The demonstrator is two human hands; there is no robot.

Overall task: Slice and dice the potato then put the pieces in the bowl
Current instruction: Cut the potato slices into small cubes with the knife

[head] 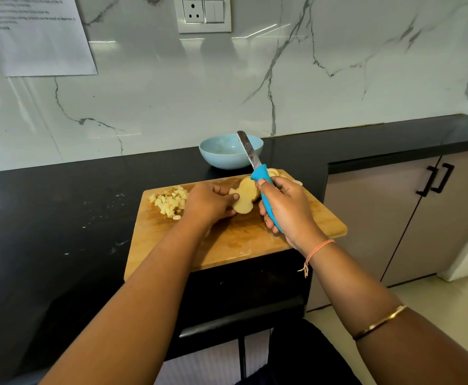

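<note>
The rectangular wooden cutting board (227,240) lies on the glossy black counter (60,218), its grain scuffed and scored. On it, the left hand (208,204) pinches the front one of the pale, flat potato slices (245,200) — thumb pressed on the cut face — with more slices leaning in a row behind it. The right hand (285,207) is clenched round the smooth plastic grip of the blue-handled knife (266,190), thumb up near the blade. That dull, speckled steel blade is lifted off the board, its rounded tip pointing up and away. At the board's far left corner sits a loose heap of small diced potato cubes (170,202). Just beyond the board stands the pale blue round bowl (221,154) — matte, smooth-walled. An orange thread band (317,248) circles the right wrist, and a thin gold bangle (380,322) rings the forearm.
</note>
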